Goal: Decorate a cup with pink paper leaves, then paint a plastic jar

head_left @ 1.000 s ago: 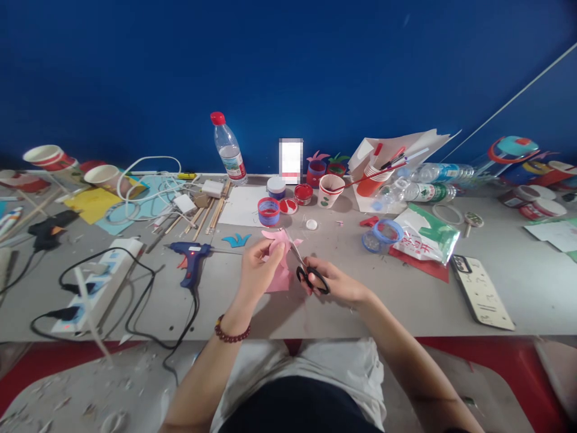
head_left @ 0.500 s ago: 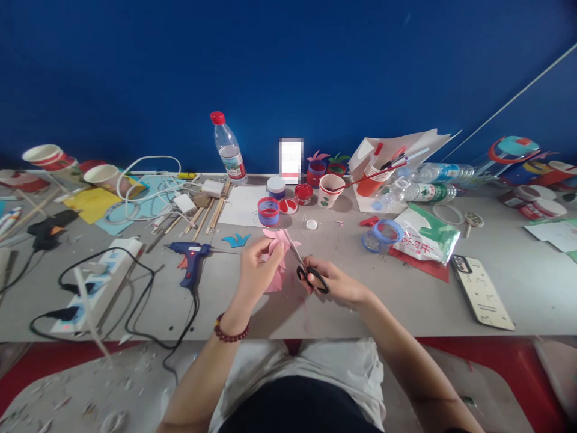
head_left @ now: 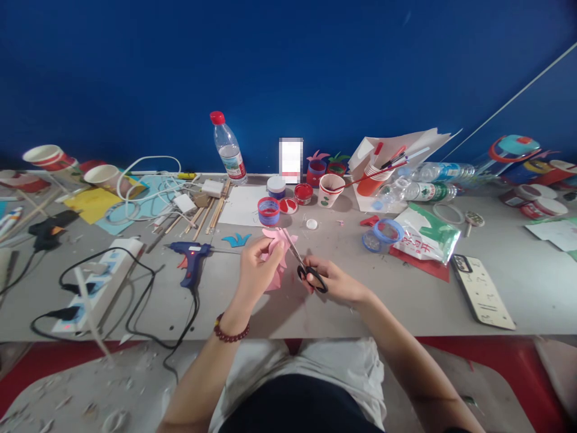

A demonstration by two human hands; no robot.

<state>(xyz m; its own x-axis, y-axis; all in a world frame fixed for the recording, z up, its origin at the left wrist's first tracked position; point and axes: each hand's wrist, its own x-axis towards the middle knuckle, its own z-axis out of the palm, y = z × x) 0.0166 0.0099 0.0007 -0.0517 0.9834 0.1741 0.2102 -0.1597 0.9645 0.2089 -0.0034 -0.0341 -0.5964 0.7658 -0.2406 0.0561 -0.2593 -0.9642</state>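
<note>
Near the front edge of the grey table [head_left: 406,300], the left hand [head_left: 255,270] pinches a pink paper shape [head_left: 276,252] between thumb and fingers, lifted a little above the surface. The right hand [head_left: 331,281] is closed through the black handles of the scissors [head_left: 303,264], and the blades touch the paper. To the left lies a blue glue gun [head_left: 189,255]. Farther back stands a water bottle [head_left: 228,150].

a pink paper cutout [head_left: 276,255] is held upright above the table, black-handled scissors [head_left: 303,266] cutting its right edge.
</note>
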